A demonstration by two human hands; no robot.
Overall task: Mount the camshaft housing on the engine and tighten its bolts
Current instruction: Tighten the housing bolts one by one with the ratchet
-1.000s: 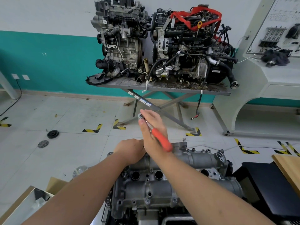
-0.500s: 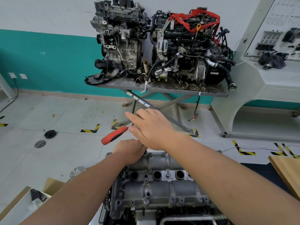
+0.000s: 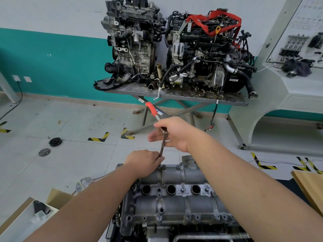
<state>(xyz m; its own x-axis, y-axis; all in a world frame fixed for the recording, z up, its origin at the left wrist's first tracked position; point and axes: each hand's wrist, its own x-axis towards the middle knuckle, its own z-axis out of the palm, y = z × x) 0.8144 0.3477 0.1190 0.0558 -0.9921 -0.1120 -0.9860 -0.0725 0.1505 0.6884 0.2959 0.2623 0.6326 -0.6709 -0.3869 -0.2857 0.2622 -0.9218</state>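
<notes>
Camshaft housing (image 3: 174, 203), one ratchet (image 3: 153, 110), two hands

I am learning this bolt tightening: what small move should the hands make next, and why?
Probably swing the red ratchet handle another stroke. The right hand grips the ratchet head; the left hand steadies the extension at the camshaft housing far edge, so the bolt is likely not tight.

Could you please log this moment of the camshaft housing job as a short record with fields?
stage: tightening a bolt at the far edge of the camshaft housing
tool: ratchet, red grip pointing away
right hand: grips the ratchet head
left hand: holds the extension bar low down
bolt under the left hand: hidden
background: two engines on a metal table
</notes>
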